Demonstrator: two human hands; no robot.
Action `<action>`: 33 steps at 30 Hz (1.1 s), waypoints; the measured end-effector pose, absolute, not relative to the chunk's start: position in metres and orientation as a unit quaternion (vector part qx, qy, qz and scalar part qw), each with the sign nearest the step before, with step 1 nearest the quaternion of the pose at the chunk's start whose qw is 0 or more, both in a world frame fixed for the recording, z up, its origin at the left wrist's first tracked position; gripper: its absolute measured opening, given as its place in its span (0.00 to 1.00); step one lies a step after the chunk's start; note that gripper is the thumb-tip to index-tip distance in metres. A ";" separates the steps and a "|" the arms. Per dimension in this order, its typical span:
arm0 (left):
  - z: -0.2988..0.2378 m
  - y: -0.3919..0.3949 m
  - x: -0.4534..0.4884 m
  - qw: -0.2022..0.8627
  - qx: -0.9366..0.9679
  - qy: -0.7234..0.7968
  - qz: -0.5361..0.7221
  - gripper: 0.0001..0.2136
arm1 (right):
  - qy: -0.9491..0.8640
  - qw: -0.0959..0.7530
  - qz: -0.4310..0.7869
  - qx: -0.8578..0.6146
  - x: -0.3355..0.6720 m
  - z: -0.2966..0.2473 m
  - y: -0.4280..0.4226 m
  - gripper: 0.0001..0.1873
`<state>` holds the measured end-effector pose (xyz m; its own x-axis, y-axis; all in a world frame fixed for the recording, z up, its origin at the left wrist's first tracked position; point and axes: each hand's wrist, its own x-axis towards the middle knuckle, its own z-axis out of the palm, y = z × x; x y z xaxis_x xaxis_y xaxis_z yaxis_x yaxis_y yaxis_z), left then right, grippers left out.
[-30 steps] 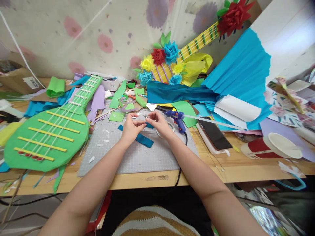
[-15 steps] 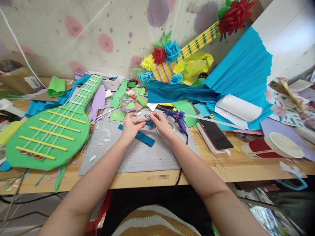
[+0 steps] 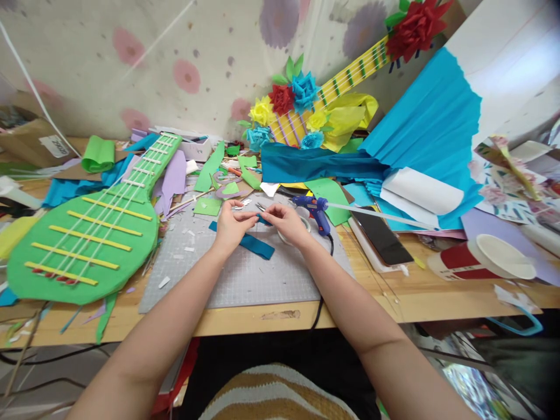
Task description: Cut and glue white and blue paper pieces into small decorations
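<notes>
Over the cutting mat [image 3: 192, 280], my left hand [image 3: 231, 224] and my right hand [image 3: 284, 221] meet fingertip to fingertip. My left thumb and fingers pinch a small piece of blue crepe paper [image 3: 263, 220], mostly hidden between the hands. From my right fingers pokes a small silver metal tip [image 3: 261, 207]; the rest of that tool is covered. Below them, a blue crepe paper strip [image 3: 256, 245] lies flat on the mat. A white ring [image 3: 306, 226] is partly hidden by my right hand.
A blue glue gun [image 3: 317, 213] lies right of my hands, its cord running off the front edge. Further right are a phone [image 3: 381, 236] and a paper cup [image 3: 485, 258]. A green paper lute [image 3: 87, 239] fills the left. Flowers and a yellow paper instrument [image 3: 354, 73] stand behind.
Both hands keep nearly the same place and pinch. The blue piece between the fingers shows slightly less, and the view has shifted a little.
</notes>
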<state>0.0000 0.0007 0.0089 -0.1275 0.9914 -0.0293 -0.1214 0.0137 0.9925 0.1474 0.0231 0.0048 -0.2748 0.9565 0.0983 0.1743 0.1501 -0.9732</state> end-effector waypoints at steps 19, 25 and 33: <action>0.013 -0.001 0.001 0.549 0.404 0.488 0.545 0.26 | -0.763 0.373 0.277 -0.449 0.152 0.015 0.015 0.06; 0.011 0.000 0.000 0.536 0.424 0.484 0.547 0.26 | -0.757 0.383 0.292 -0.442 0.152 0.014 0.015 0.06; 0.008 0.001 -0.001 0.510 0.457 0.477 0.551 0.27 | -0.747 0.392 0.323 -0.429 0.152 0.012 0.016 0.08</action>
<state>-0.0007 0.0013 0.0083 -0.0624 0.9979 0.0188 -0.1261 -0.0265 0.9917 0.1523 0.0156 0.0117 -0.3236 0.8945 0.3085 0.3879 0.4228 -0.8190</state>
